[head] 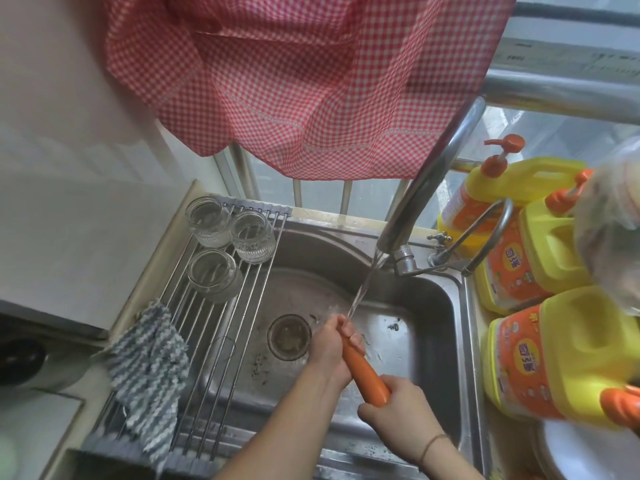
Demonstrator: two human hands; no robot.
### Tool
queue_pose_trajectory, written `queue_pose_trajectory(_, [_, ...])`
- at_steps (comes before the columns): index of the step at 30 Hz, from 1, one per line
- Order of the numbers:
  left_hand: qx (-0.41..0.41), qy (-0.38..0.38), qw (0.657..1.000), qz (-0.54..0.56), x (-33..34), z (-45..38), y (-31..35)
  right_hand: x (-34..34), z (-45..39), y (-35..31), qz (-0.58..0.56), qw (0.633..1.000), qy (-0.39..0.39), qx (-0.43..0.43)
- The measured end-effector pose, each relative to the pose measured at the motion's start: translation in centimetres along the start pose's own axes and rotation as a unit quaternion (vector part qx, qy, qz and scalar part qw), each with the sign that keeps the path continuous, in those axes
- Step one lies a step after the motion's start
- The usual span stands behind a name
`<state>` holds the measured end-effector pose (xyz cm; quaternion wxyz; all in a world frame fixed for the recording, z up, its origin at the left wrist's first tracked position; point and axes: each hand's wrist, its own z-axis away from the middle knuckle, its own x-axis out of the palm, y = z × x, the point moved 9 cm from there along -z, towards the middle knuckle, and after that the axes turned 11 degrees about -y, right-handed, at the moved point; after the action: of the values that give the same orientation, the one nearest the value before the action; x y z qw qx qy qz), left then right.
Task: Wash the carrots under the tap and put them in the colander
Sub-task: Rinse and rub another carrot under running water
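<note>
We hold one carrot [365,370] under the tap [412,202], left hand [329,344] and right hand [391,407] fingers closed on it. Washing underway; no colander in view.

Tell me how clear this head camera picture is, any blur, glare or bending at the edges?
Head view: daylight from the window behind the red checked curtain; the carrot, both hands and the glass jars read clearly. Wide-angle bending curves the sink rim and tap. The right edge is smeared, blurring the yellow detergent bottles. Soft glare lies on the wet sink floor.
</note>
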<state>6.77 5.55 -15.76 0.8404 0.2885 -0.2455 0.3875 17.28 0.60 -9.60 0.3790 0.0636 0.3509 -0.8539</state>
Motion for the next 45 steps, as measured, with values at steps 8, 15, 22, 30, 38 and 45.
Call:
queue_pose_trajectory(8, [-0.047, 0.013, 0.999, -0.021, 0.3, 0.5, -0.2, -1.0, 0.3, 0.9, 0.265, 0.96, 0.089, -0.006])
queue_pose_trajectory(15, [-0.044, -0.08, 0.994, 0.053, 1.0, 1.3, -1.1, -1.9, 0.4, 3.2, 0.129, 0.987, 0.087, -0.025])
queue_pose_trajectory(22, [-0.045, -0.093, 0.995, -0.001, 0.8, 2.5, -1.0, -1.4, 0.4, 4.1, 0.073, 0.994, 0.083, -0.025])
queue_pose_trajectory(30, [0.05, -0.099, 0.958, -0.265, 0.1, 2.0, 2.0, -1.7, 0.8, 3.5, 0.041, 0.995, 0.077, -0.039])
queue_pose_trajectory(38, [0.032, -0.126, 0.847, -0.515, 0.6, 2.6, 4.3, -2.4, 1.2, 3.4, 0.077, 0.993, 0.073, -0.05])
queue_pose_trajectory(45, [0.086, -0.082, 0.759, -0.64, 1.5, 2.2, 6.0, -2.5, 1.0, 2.4, 0.093, 0.991, 0.086, -0.053])
